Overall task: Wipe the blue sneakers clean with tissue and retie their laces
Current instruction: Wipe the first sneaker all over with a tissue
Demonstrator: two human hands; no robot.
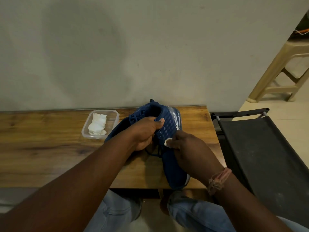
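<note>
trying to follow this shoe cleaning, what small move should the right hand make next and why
Probably drag the tissue wad along the blue sneaker side panel. The right hand already pinches it against the upper beside the laces, while the left hand grips the collar and steadies the shoe over the wooden table.

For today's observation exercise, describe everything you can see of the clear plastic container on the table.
The clear plastic container is a shallow, rectangular tub with rounded corners and a thicker rim, and no lid is on it. It looks like thin see-through plastic. It sits flat on the wooden table near the wall, to the left of the blue sneakers. Inside lies a crumpled wad of white tissue, which fills its left half. Neither hand touches it; whether the nearer sneaker touches its right edge cannot be told.
</note>
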